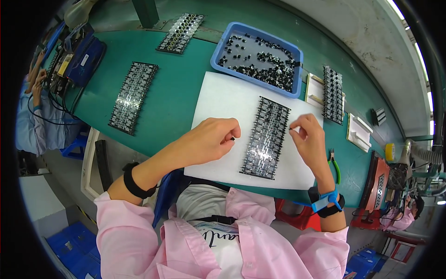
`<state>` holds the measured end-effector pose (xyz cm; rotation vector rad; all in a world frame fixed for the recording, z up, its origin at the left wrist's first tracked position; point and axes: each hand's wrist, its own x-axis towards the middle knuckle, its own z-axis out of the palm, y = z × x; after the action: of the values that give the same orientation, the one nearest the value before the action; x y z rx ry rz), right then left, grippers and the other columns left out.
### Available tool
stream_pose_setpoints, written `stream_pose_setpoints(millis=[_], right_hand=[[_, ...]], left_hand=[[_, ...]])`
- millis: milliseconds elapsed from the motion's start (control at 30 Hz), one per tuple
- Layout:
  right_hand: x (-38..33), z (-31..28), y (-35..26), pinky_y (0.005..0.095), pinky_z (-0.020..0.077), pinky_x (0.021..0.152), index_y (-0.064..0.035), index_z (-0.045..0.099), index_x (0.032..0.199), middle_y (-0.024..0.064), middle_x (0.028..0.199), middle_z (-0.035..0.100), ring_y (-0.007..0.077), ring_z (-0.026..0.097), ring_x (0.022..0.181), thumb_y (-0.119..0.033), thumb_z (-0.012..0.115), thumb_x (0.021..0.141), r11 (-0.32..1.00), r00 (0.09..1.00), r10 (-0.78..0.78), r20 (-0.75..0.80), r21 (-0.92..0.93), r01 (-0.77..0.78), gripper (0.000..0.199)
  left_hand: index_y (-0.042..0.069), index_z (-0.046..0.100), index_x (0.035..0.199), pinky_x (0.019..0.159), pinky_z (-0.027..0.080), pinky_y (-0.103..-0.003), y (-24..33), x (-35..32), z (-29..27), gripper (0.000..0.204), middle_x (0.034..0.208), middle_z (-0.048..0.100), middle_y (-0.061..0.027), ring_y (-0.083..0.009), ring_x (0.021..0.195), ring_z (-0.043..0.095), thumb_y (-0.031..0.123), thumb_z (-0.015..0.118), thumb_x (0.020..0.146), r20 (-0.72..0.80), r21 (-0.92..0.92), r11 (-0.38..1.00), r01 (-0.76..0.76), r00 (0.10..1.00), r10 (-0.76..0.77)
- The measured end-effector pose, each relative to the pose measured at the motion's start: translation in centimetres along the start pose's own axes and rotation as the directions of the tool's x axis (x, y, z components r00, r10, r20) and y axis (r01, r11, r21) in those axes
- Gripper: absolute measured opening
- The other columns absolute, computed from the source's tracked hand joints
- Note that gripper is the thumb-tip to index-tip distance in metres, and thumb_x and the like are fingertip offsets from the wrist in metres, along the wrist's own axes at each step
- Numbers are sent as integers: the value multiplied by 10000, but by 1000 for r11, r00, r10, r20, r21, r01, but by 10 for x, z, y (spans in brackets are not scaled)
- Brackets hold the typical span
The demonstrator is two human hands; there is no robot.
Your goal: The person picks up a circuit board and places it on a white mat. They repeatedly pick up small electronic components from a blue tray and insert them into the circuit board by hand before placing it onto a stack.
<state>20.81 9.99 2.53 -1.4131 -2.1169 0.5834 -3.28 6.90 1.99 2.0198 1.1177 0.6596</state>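
On my feed, the left hand (214, 139) has thumb and forefinger pinched nearly together, a small black component (232, 138) showing at the tips. The right hand (309, 137) is curled the same way; a dark speck sits at its fingertips, but I cannot tell from here whether it is gripped.

Between the hands lies the black-and-clear component panel (265, 139), just to the right of the left fingertips and just to the left of the right ones, touching neither as far as I can make out. I judge the right hand slightly nearer. The panel's long axis runs away from the wearer, its far end leaning right, so each hand faces a long side. I see nothing standing in either gap.

Under the panel is a white sheet (216, 100), laid on the green tabletop (169, 97). Beyond its far edge I have the blue tray (223, 43), strewn with small black parts (274, 74). Green-handled cutters (338, 173) lie close to the right forearm. Farther right, another panel (332, 95) rests near a white fixture (359, 133); two more, a near-left panel (134, 98) and a far-left panel (180, 33), lie well apart from the hands
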Motion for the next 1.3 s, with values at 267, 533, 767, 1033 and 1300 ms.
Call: stream_pose_setpoints(millis=[267,533,767,1033,1300], right_hand=[[21,23,7,265,379,497,11,559,744,73,744,481,147,444,533,48,593,643,991,996,-89,20,-98,91,113],[20,24,4,258,391,508,19,565,747,81,742,493,157,464,540,55,587,650,995,997,-72,40,-62,75,106],[20,21,4,258,398,514,23,566,742,85,750,505,160,478,547,56,579,660,996,996,-65,68,-64,69,89],[19,23,3,267,406,522,26,558,743,94,742,504,181,496,562,60,564,671,990,992,-111,65,-77,116,79],[20,24,2,287,408,538,25,540,739,110,728,502,222,510,584,55,549,682,993,993,-88,80,-74,94,65]], left_hand=[[-23,546,835,494,418,-239,-10,-6,5,92,650,514,-49,-100,550,497,11,515,756,108,-415,866,280,960,-259],[-14,561,870,478,428,-219,-10,-9,3,111,674,537,-46,-83,551,509,16,516,773,93,-483,806,342,935,-341],[-3,564,832,530,428,-248,-21,-6,11,87,741,544,-67,-136,594,539,19,554,748,-191,-96,994,48,979,-66],[8,540,780,547,431,-285,-25,-4,19,56,761,524,-80,-189,614,552,4,563,729,-284,-30,999,17,959,-24],[12,521,748,522,425,-286,-23,-5,22,69,727,505,-81,-222,604,543,-2,576,709,-301,101,994,31,954,1]])
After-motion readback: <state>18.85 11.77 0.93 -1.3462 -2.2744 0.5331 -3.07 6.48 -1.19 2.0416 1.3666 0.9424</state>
